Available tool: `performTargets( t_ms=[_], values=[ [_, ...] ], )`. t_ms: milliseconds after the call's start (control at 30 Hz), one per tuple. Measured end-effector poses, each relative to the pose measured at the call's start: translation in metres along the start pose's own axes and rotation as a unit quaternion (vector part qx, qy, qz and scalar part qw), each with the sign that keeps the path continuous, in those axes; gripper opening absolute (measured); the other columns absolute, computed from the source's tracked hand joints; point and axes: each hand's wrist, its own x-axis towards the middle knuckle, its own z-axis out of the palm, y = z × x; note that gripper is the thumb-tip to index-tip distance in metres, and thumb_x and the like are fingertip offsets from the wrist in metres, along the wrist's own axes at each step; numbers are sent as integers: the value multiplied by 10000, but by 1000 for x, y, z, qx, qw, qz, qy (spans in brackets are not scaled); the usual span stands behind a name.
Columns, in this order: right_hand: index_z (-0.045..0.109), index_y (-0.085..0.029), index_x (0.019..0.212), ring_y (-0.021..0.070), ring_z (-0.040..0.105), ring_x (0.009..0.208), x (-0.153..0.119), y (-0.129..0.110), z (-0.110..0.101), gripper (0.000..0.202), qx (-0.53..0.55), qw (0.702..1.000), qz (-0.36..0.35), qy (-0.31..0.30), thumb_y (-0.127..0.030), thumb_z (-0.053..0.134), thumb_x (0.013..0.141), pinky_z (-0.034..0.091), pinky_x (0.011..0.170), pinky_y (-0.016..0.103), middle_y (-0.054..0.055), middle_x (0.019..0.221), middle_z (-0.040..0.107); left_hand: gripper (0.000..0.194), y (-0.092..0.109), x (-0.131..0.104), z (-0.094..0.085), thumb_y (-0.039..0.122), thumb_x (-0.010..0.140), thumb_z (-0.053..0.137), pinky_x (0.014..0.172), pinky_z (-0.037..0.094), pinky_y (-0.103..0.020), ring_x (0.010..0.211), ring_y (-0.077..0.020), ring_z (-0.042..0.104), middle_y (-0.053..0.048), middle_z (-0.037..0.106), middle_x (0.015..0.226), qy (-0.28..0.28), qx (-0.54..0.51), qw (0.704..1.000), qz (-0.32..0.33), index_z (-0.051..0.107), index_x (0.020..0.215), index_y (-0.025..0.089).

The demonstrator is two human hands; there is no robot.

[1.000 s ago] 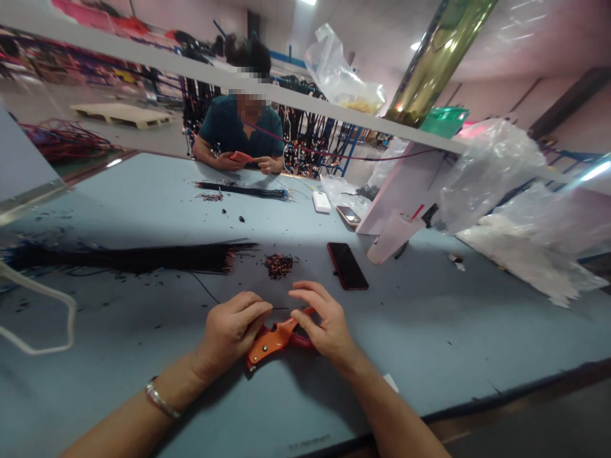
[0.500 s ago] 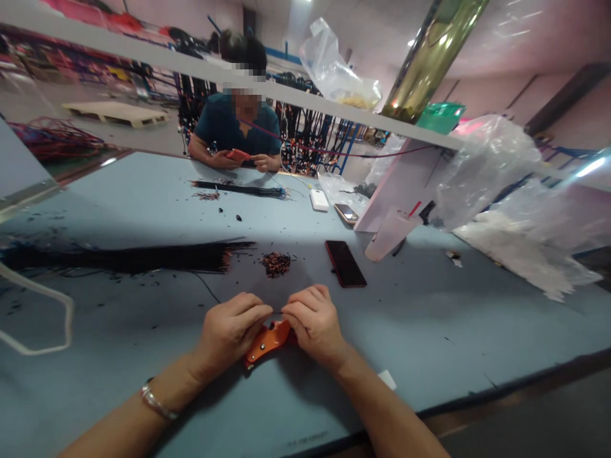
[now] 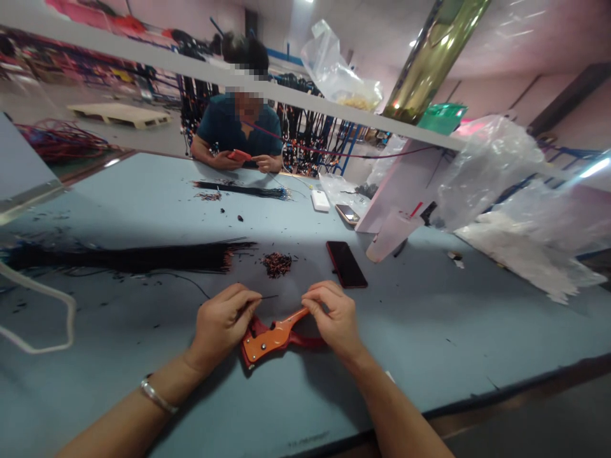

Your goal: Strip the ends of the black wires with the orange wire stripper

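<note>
My left hand (image 3: 224, 323) pinches a thin black wire (image 3: 270, 297), whose short end sticks out to the right of the fingertips. My right hand (image 3: 333, 315) is closed, thumb and fingertips pressed together above the handle end of an orange and red wire tool (image 3: 268, 340); what it pinches, if anything, is too small to see. The tool lies on the table between both hands, its head near my left wrist. Beyond them are a long bundle of black wires (image 3: 162, 257) and a small pile of cut black and copper-coloured pieces (image 3: 277, 264).
A dark phone (image 3: 346, 263) and a cup with a red straw (image 3: 391, 236) stand past my right hand. Across the blue table (image 3: 458, 318), a person (image 3: 238, 127) holds a red phone. A white loop (image 3: 69, 318) lies at the left; plastic bags (image 3: 525, 242) fill the right.
My hands have moved apart, the right one shifting right. The wire end now shows beyond my left fingers, and more of the tool is uncovered.
</note>
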Motion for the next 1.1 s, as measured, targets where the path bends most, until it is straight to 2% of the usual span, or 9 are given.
performTargets(
  t_ms=[67, 167, 300, 400, 533, 667, 800, 933, 1100],
  values=[
    [647, -198, 721, 183, 594, 768, 0, 0, -8, 152, 1, 1000, 7, -27, -187, 568, 851, 445, 756, 332, 38, 757, 648, 135, -2, 1, 0, 232, 866, 553, 620, 448, -201, 645, -116, 613, 10, 640, 708, 6, -4, 1000, -30, 674, 813, 206],
    [674, -205, 932, 205, 595, 922, 2, -4, -23, 126, -16, 986, -20, -164, -238, 579, 856, 435, 852, 356, 66, 965, 673, 141, -4, 1, 1, 247, 864, 550, 627, 446, -205, 644, -117, 610, 15, 646, 712, 8, -2, 998, -57, 674, 807, 210],
    [470, -241, 1337, 315, 419, 1235, 1, -12, -36, 789, -96, 932, -64, -344, -455, 789, 647, 312, 1013, 470, 128, 1363, 484, 153, -5, 2, 2, 272, 849, 550, 618, 446, -212, 651, -127, 610, 21, 658, 713, 13, 7, 994, -111, 679, 786, 216],
    [461, -243, 1332, 309, 433, 1209, -3, -14, -33, 796, -147, 910, -51, -385, -419, 804, 636, 300, 1004, 474, 116, 1333, 505, 173, -8, 3, 2, 285, 835, 547, 640, 461, -218, 692, -144, 628, 12, 679, 735, 14, 4, 988, -152, 690, 769, 214],
    [541, -198, 1230, 260, 503, 1083, -7, -14, -22, 556, -167, 919, -34, -355, -296, 737, 720, 334, 952, 434, 97, 1179, 593, 181, -11, 3, 3, 290, 823, 549, 676, 468, -226, 714, -156, 637, 4, 692, 754, 15, -10, 985, -174, 701, 770, 206],
    [596, -177, 1160, 272, 511, 1049, -5, -13, -19, 487, -112, 945, -29, -306, -247, 710, 692, 344, 944, 451, 103, 1125, 622, 187, -12, 3, 3, 300, 823, 548, 672, 463, -234, 703, -156, 630, 2, 680, 739, 22, -26, 983, -180, 702, 785, 200],
    [649, -188, 1069, 268, 558, 1004, 0, -7, -29, 427, 35, 966, 104, -235, -203, 682, 644, 407, 906, 427, 90, 1069, 657, 189, -14, 3, 3, 302, 821, 550, 659, 458, -234, 692, -152, 619, -1, 667, 730, 39, -38, 980, -192, 696, 778, 188],
    [659, -195, 1049, 285, 606, 981, 4, 5, -39, 402, 310, 903, 274, -115, -308, 669, 663, 434, 878, 434, 87, 1036, 688, 196, -13, 3, 2, 304, 822, 549, 633, 451, -228, 668, -147, 603, -3, 652, 713, 53, -50, 979, -192, 693, 776, 181],
    [661, -225, 1053, 266, 595, 982, 0, 10, -33, 354, 528, 808, 259, 0, -313, 644, 710, 476, 831, 420, 82, 1061, 674, 192, -10, 4, 2, 296, 815, 554, 615, 450, -226, 651, -146, 597, -8, 640, 692, 58, -55, 980, -181, 691, 749, 179]
  ],
)
